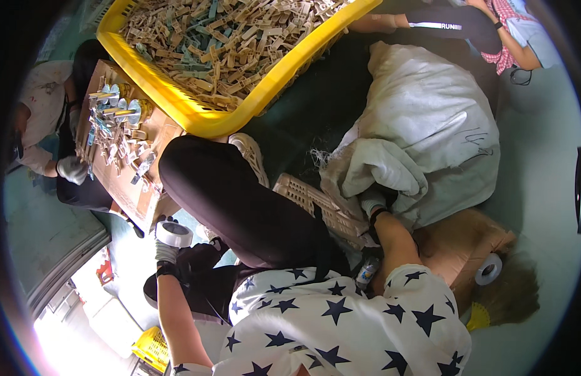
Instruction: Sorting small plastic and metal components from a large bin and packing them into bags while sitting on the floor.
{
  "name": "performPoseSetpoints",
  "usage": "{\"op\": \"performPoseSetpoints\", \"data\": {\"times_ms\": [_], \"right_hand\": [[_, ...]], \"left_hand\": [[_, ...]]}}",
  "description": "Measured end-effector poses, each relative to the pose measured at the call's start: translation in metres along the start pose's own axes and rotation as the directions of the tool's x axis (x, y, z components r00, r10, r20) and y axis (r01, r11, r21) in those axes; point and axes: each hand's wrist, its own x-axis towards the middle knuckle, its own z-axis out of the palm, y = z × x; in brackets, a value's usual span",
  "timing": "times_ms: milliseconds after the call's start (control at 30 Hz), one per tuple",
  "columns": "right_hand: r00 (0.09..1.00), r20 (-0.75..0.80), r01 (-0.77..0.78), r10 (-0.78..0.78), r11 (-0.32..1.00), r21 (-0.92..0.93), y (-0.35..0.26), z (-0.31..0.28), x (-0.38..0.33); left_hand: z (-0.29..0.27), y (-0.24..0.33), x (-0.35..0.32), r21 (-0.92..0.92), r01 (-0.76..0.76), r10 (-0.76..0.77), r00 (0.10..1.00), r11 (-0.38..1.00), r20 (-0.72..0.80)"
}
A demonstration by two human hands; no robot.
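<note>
My left hand (pixel 166 252), in a pale glove with dark fingertips, holds a roll of white tape (pixel 175 234) beside my raised knee. On the right, a big white woven sack (pixel 434 119) leans over with its mouth folded toward me. My gloved right hand (pixel 372 202) reaches in under that folded edge, and its fingers are hidden. A beige plastic basket (pixel 322 210) lies just left of that hand. Ahead is a yellow crate (pixel 205 124) heaped with beige and blue-green clothespins (pixel 240 50).
A cardboard box (pixel 162 122) at left carries loose clothespins and metal-and-yellow parts; a co-worker's gloved hand (pixel 72 169) is at its far side. At right are another carton (pixel 459 241), a tape roll (pixel 489 269) and a broom (pixel 510 291). Another person sits at upper right.
</note>
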Motion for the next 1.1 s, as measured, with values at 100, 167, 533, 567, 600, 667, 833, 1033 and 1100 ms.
{"op": "performPoseSetpoints", "data": {"times_ms": [100, 167, 533, 567, 600, 667, 833, 1033, 1100], "right_hand": [[0.997, -0.045, 0.046, -0.059, 0.969, -0.243, 0.087, -0.007, -0.001], [0.984, -0.153, 0.035, -0.092, 0.939, -0.341, 0.141, -0.011, 0.0], [0.992, -0.074, 0.097, -0.098, 0.995, -0.018, 0.088, -0.126, -0.075], [0.978, -0.033, 0.205, -0.205, 0.979, -0.008, 0.079, -0.137, -0.081], [0.99, 0.035, 0.127, -0.133, 0.982, 0.142, 0.048, -0.156, -0.09], [0.995, 0.089, 0.029, -0.046, 0.981, 0.19, 0.006, -0.203, -0.125], [0.913, 0.325, 0.318, -0.247, 0.93, -0.185, 0.083, -0.236, -0.16], [0.9, 0.423, -0.034, -0.107, 0.949, 0.313, -0.106, -0.339, -0.19], [0.91, 0.329, -0.038, -0.252, 0.739, 0.673, -0.163, -0.357, -0.189]], "left_hand": [[0.053, -0.01, 0.012, -0.037, 0.03, -0.033, 0.997, 0.999, -0.069], [0.081, -0.023, 0.039, -0.005, 0.033, -0.032, 0.996, 0.999, 0.087], [0.095, -0.014, 0.007, -0.198, -0.077, 0.074, 0.997, 0.977, -0.023], [0.089, -0.007, 0.002, -0.215, -0.085, 0.081, 0.996, 0.973, -0.025], [0.077, 0.002, -0.007, -0.23, -0.103, 0.097, 0.995, 0.968, -0.041], [0.079, 0.004, -0.014, -0.302, -0.116, 0.095, 0.992, 0.946, -0.081], [0.1, -0.004, -0.004, -0.34, -0.101, 0.106, 0.994, 0.935, -0.004], [0.083, -0.006, -0.016, -0.239, -0.223, 0.222, 0.975, 0.945, -0.032], [0.086, -0.002, -0.019, -0.196, -0.186, 0.19, 0.982, 0.963, 0.001]]}}
